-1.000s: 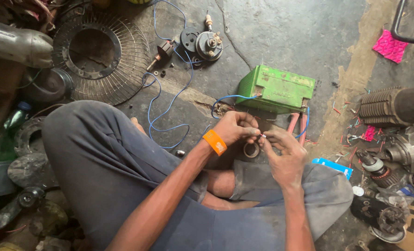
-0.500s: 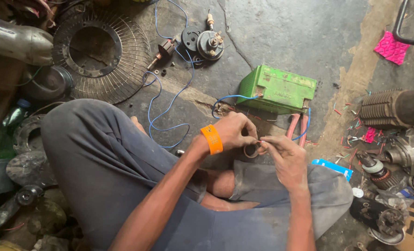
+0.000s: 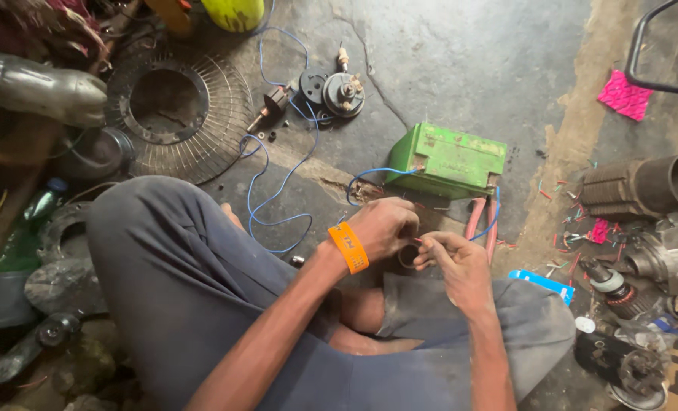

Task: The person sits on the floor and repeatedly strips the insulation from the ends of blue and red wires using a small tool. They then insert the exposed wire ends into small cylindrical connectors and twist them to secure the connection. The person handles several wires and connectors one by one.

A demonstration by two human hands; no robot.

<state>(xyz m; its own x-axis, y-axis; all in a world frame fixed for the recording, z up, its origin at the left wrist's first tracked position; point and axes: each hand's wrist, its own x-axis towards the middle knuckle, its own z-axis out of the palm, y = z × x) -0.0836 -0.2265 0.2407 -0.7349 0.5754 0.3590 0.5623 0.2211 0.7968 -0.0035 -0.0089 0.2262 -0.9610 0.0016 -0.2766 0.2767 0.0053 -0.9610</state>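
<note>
Green box (image 3: pixel 449 160) unmoved on floor; left hand (image 3: pixel 385 227) and right hand (image 3: pixel 457 266) remain pinched on thin wire (image 3: pixel 409 255), now slightly nearer.

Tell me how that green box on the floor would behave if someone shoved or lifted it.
The green box sits flat on the concrete floor, so it would probably slide rather than roll or tip. It looks rigid and likely heavy for its size. The blue wire and pink leads at its edge would probably drag along.

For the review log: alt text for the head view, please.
Seated on a concrete floor, a person's left hand and right hand pinch a thin wire together beside a green battery. A fan guard, blue wire and motor parts lie around.
</note>
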